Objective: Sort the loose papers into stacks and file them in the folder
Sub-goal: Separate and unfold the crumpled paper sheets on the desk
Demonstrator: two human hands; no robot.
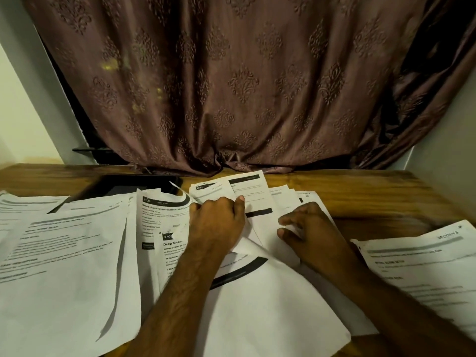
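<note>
**Papers spread on desk, both hands in the middle pile**

Wooden desk [373, 191] against a brown patterned curtain [231, 81]. Loose papers [67, 253] cover most of it, with more sheets at far right [425, 266]. Dark folder [123, 186], probably, lies at back left, half under sheets. Left hand [219, 222] pinches a curling sheet [257, 228] in the centre pile. Right hand [309, 233] just beside it, fingers bent on the same sheet's edge; grip blurred, cannot tell.

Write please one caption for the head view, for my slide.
Both hands, left hand and right hand, gather overlapping papers on a wooden table.
</note>
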